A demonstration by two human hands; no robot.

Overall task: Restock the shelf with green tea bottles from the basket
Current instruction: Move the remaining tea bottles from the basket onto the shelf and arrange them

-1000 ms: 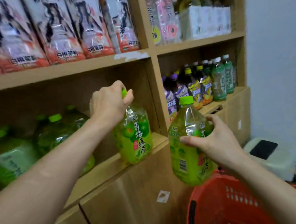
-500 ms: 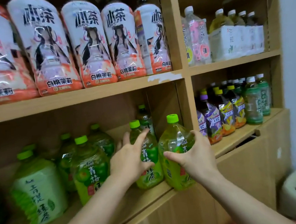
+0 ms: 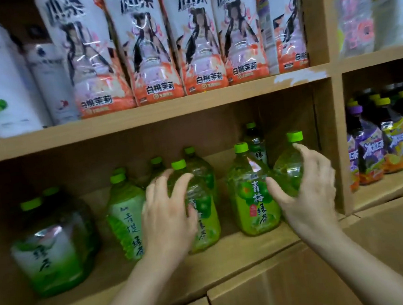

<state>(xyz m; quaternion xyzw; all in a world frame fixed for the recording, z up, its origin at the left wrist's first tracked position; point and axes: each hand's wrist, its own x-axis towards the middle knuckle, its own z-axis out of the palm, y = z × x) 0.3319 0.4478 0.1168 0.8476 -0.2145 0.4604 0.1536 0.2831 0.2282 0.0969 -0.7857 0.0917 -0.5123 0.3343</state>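
Both hands are up at the lower shelf [image 3: 229, 248], among the green tea bottles. The right hand [image 3: 307, 191] is wrapped round the rightmost green tea bottle [image 3: 287, 168], which stands on the shelf board hard against the wooden divider [image 3: 327, 140]. Its thumb crosses the front of the bottle low down, and its fingers arch over the shoulder to just below the green cap. It is a wide, loose-looking grasp, but the fingers do curve round the bottle.

The left hand [image 3: 167, 217] is spread wide, fingers apart and nearly straight, laid flat against the front of another green tea bottle [image 3: 201, 216] further left. It seems to press or steady the bottle rather than clasp it.

Between the two hands a middle green tea bottle [image 3: 254, 196] stands upright and untouched, label facing out. More green-capped bottles stand behind and to the left. Tall white peach tea bottles [image 3: 197, 42] line the shelf above.
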